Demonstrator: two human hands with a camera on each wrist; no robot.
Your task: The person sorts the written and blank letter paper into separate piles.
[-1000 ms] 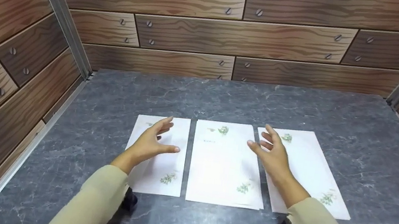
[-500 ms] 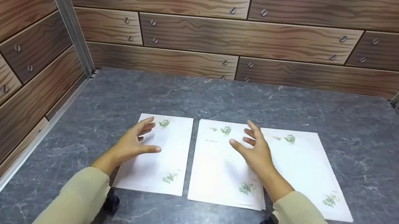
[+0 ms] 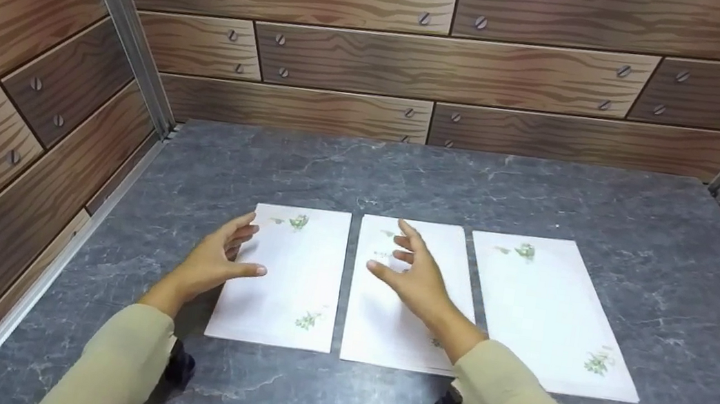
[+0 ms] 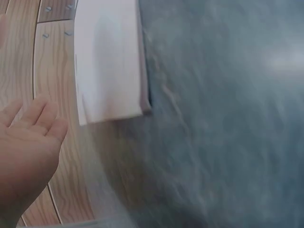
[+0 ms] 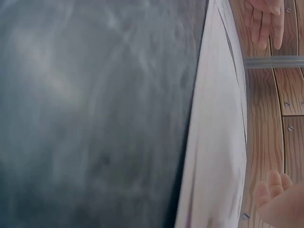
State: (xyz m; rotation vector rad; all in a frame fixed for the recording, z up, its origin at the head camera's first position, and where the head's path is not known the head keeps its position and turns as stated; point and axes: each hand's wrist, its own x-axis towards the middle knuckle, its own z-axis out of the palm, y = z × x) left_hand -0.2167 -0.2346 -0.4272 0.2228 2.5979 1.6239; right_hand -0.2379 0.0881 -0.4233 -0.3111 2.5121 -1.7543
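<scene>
Three stacks of white paper printed with green floral corners lie side by side: a left stack (image 3: 298,277), a middle stack (image 3: 367,335) and a right stack (image 3: 535,301). At the left stack's outer edge hovers my left hand (image 3: 210,259), thumb pointing inward and fingers relaxed, holding nothing. My right hand (image 3: 419,283) is over the middle stack, its fingers loosely bent with nothing between them, hiding part of the print. In the left wrist view the left hand (image 4: 31,147) appears beside a paper stack (image 4: 111,61). The right wrist view catches the right hand (image 5: 285,204) at lower right.
A dark grey marbled tabletop (image 3: 336,171) carries the stacks. Wood-patterned panels (image 3: 344,61) rise behind and at both sides, with grey metal posts (image 3: 126,25) at the corners. Narrow gaps separate the stacks.
Both hands have moved left: the left from over the left stack to its outer edge, the right from the right stack's left side to over the middle stack. The view has shifted slightly.
</scene>
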